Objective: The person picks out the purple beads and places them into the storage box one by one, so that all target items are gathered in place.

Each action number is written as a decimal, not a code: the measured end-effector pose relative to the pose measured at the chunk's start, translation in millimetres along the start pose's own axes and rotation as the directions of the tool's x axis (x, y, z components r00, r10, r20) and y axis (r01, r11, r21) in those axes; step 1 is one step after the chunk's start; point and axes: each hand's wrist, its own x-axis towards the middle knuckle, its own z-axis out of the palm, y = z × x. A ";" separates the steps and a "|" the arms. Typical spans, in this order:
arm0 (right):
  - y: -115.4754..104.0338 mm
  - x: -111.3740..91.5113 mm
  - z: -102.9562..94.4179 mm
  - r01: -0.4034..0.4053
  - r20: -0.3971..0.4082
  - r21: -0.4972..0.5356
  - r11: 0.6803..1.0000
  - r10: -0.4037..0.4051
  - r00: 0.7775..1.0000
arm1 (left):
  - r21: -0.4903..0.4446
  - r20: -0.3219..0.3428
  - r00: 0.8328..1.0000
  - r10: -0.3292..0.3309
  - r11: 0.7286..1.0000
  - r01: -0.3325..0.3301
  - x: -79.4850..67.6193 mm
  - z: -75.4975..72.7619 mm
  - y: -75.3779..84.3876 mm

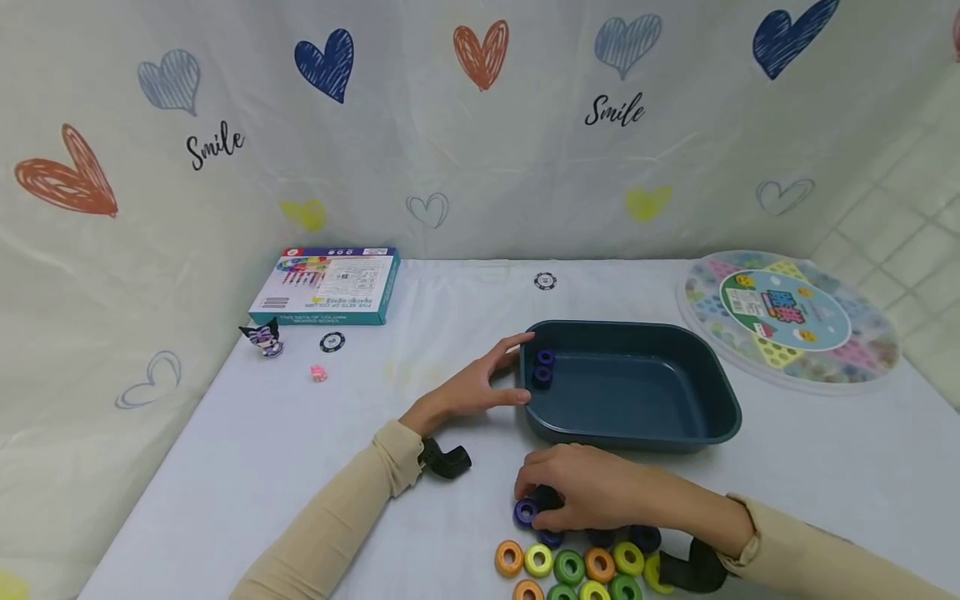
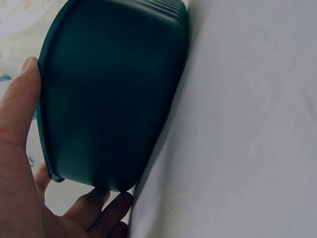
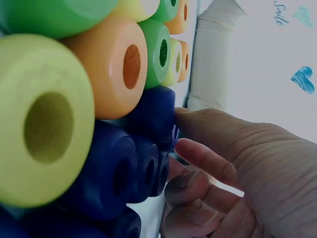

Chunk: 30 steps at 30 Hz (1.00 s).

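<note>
In the head view my left hand (image 1: 480, 379) spans the left end of a dark teal basin (image 1: 720, 392). Its straight thumb and fingers touch the rim and outer wall, also seen on the basin (image 2: 109, 94) in the left wrist view. Two dark blue ring beads (image 1: 543, 375) lie inside the basin's left end. In front of the basin, my right hand (image 1: 600, 487) pinches a dark blue ring bead (image 1: 525, 512) between thumb and fingers. Other dark blue beads (image 3: 116, 168) lie beside and under this hand, partly hidden.
Nearest me are rows of orange (image 1: 508, 558), yellow (image 1: 538, 560) and green (image 1: 569, 567) ring beads. A flat box (image 1: 330, 287), a small figurine (image 1: 264, 337), a pink piece (image 1: 318, 373) and two chips (image 1: 332, 342) sit farther back. At the right lies a round game board (image 1: 787, 321).
</note>
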 end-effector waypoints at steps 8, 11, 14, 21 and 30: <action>-1.8 10.1 2.8 0.007 0.030 0.007 1.000 -0.008 1.000 | 0.006 -0.007 1.000 0.020 1.000 -0.020 3.4 1.7 -14.5; -3.0 13.4 3.7 -0.006 0.038 -0.013 1.000 0.007 0.999 | 0.008 -0.008 1.000 0.021 1.000 -0.021 2.9 2.1 -12.8; -4.0 15.8 3.9 -0.028 0.048 -0.022 0.999 0.029 0.998 | 0.012 -0.011 1.000 0.016 1.000 -0.016 2.8 2.4 -12.2; -5.3 15.8 2.9 -0.031 0.026 -0.033 0.999 0.032 0.999 | 0.005 -0.014 1.000 0.004 1.000 -0.004 2.1 3.2 -11.9; -0.8 4.1 -12.6 -0.058 -0.050 0.057 0.997 0.061 0.997 | -0.002 -0.004 1.000 0.013 1.000 -0.013 1.4 2.7 -11.1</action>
